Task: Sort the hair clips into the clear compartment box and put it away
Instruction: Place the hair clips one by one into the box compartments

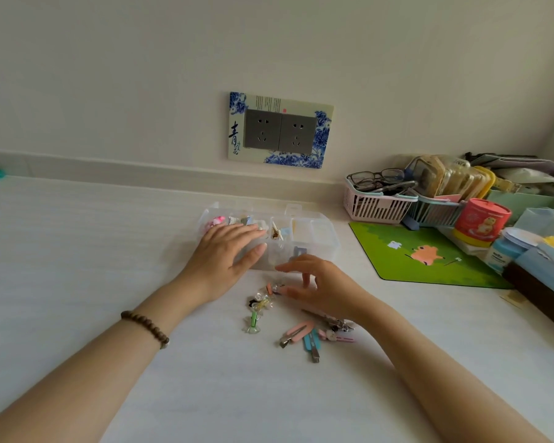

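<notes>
On the white desk [77,251], the left hand [224,251] lies flat, fingers apart, on the clear plastic compartment box [314,238]; the right hand [323,286], fingers spread and empty, hovers over loose pastel hair clips [301,334].

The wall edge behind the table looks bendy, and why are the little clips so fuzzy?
Head view: the wide-angle lens bows the wall ledge and stretches both forearms; light is soft, with faint shadows only; the clips and the clear compartment box look soft, small details smeared.

White table [77,251] carries compartment box [320,238], hair clips [301,334], green mat [422,257].
</notes>
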{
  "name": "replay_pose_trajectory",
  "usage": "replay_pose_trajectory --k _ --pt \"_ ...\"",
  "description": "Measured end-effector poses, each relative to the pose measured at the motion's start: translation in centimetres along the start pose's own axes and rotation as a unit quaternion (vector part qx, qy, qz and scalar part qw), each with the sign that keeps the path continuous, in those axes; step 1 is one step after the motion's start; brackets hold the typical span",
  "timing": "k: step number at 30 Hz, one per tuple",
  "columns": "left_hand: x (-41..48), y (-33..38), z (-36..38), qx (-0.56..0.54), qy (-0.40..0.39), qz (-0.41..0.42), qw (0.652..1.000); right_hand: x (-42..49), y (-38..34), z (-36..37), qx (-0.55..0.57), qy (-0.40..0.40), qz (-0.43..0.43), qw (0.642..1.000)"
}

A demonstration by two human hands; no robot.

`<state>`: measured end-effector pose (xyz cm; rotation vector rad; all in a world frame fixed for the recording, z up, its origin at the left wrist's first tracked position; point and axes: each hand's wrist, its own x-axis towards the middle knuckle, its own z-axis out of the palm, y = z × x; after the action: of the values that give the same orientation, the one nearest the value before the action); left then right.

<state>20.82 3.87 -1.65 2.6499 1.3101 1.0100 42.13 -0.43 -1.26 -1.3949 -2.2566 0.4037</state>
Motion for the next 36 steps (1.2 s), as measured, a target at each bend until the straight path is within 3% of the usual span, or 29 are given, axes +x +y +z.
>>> replay_pose_trajectory --k 7,15,19,21,25,28,30,33,36 --pt "-0.1 0.4 0.1 0.002 0.024 -0.003 1.0 -0.1 -0.1 0.6 0.058 0.028 0.03 0.997" --pt "-0.1 0.5 0.1 -0.002 0.025 -0.007 1.0 -0.4 -0.3 0.0 0.296 0.038 0.053 0.953" --pt "-0.1 0.5 0.1 0.0 0.026 -0.005 1.0 -0.7 0.3 -1.3 0.203 -0.036 0.054 0.977" --pt "-0.1 0.5 0.1 0.001 0.024 -0.006 1.0 -0.9 0.2 -1.8 0.205 -0.034 0.045 0.977" --pt "-0.1 0.5 0.2 0.004 0.026 -0.005 1.0 -0.4 -0.3 -3.3 0.249 0.135 0.018 0.959" --pt "-0.1 0.5 0.2 0.005 0.022 -0.008 1.0 1.6 0.2 -4.7 0.158 0.244 0.028 0.956" --pt "-0.1 0.5 0.1 0.003 0.018 -0.008 1.0 2.9 0.7 -5.1 0.085 0.244 0.04 0.965" --pt "-0.2 0.4 0.1 0.003 0.017 -0.006 1.0 3.9 1.1 -4.7 0.015 0.183 0.061 0.981" --pt "-0.2 0.4 0.1 0.002 0.014 -0.008 1.0 3.3 0.8 -4.3 0.014 0.22 0.048 0.974"
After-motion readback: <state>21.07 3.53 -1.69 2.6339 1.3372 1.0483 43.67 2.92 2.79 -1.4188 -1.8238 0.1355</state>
